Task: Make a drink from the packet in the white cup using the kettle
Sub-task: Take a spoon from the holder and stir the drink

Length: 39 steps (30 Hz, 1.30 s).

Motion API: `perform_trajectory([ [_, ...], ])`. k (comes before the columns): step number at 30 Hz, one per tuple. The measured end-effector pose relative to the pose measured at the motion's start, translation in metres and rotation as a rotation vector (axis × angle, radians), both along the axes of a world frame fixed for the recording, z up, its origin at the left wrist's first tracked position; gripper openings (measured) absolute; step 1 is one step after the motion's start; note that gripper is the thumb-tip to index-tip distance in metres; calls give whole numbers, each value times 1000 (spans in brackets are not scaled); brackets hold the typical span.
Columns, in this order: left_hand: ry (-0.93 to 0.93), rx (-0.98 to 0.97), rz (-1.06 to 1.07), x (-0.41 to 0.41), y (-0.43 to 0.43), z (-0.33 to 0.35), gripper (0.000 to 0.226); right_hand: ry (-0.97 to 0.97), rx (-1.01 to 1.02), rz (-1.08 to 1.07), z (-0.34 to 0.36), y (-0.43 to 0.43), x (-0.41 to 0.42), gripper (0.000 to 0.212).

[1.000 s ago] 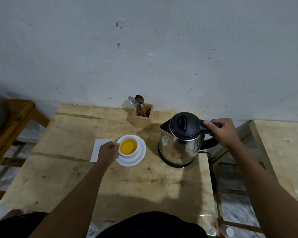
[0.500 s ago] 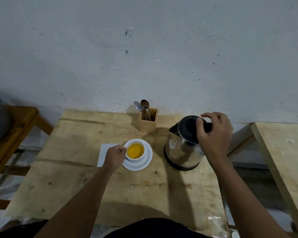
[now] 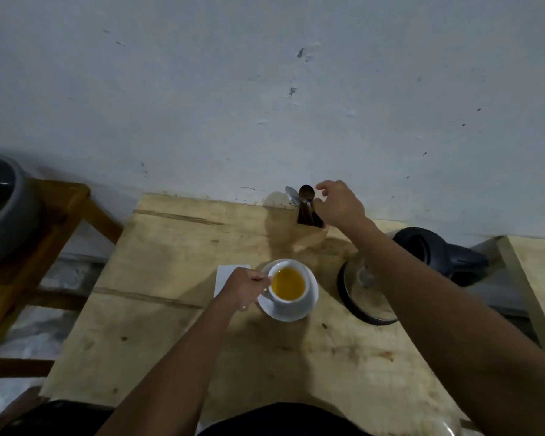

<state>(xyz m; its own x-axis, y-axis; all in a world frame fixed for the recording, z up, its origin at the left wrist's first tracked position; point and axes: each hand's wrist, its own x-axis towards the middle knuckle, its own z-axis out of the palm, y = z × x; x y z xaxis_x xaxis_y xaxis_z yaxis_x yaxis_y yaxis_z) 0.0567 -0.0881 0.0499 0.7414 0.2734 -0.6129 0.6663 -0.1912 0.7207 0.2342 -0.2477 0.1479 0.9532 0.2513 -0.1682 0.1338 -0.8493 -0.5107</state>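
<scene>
A white cup (image 3: 306, 298) full of yellow-orange drink sits on a white saucer (image 3: 309, 309) near the middle of the wooden table (image 3: 170, 325). My left hand (image 3: 244, 286) is closed on the cup's handle at its left side. The steel kettle (image 3: 368, 294) with a black lid stands to the right, partly hidden behind my right forearm. My right hand (image 3: 339, 204) hovers with fingers apart beside two spoons (image 3: 302, 196) standing in a wooden holder (image 3: 310, 228) at the table's far edge.
A white paper square (image 3: 225, 275) lies left of the saucer, partly under my left hand. A grey basin (image 3: 0, 212) rests on a wooden stand at far left. A second wooden surface (image 3: 538, 278) is at the right. The wall is just behind the table.
My right hand let go of the kettle handle and moved left and away to the spoon holder. My left hand stays on the cup handle. The view shifted.
</scene>
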Motion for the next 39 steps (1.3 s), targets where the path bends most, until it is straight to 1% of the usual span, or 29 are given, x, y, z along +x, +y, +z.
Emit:
perform_trajectory([
  [2,6,-8,-24,2,2,3,23,80,-26,-47,-14,6,17,47],
  [3,14,-19,-34,3,6,2,23,115,-43,-50,-21,12,23,47],
  [4,21,-30,-50,3,7,4,22,136,-54,-40,-28,16,28,40],
  [6,25,-72,-76,4,10,5,19,133,-81,-14,-37,22,34,15],
  [7,19,-97,-80,4,11,5,19,124,-86,-17,-39,24,35,14],
  [9,21,-141,-85,4,15,4,21,106,-85,-53,-43,27,36,24],
  [11,27,-150,-91,6,18,3,20,79,-92,-87,-43,28,34,24],
  [13,20,-118,-118,7,20,2,15,66,-80,-99,-42,27,31,15],
  [15,13,-72,-160,9,20,1,11,50,-52,-100,-37,26,27,17],
  [16,14,-60,-166,10,20,1,15,36,-34,-104,-34,25,25,19],
  [20,9,-45,-166,11,20,3,26,-94,100,-156,-13,18,8,22],
  [21,3,-40,-163,11,20,4,27,-149,158,-163,-6,15,0,22],
  [23,-2,-37,-149,10,18,6,26,-265,329,-160,9,12,-19,13],
  [25,-3,-35,-141,10,17,6,26,-332,467,-111,23,9,-40,7],
  [27,6,-40,-137,11,17,8,27,-353,551,-37,30,7,-58,10],
  [30,19,-40,-156,11,17,9,26,-290,678,-21,34,-1,-85,10],
  [33,25,-29,-148,11,17,11,15,-229,802,-84,30,-5,-108,4],
  [35,29,-39,-122,9,15,12,16,-155,871,-136,23,-10,-125,10],
  [37,28,-21,-129,8,14,13,21,-53,836,-188,14,-15,-140,15],
  [39,21,10,-158,8,14,14,23,44,710,-229,-4,-21,-155,20],
])
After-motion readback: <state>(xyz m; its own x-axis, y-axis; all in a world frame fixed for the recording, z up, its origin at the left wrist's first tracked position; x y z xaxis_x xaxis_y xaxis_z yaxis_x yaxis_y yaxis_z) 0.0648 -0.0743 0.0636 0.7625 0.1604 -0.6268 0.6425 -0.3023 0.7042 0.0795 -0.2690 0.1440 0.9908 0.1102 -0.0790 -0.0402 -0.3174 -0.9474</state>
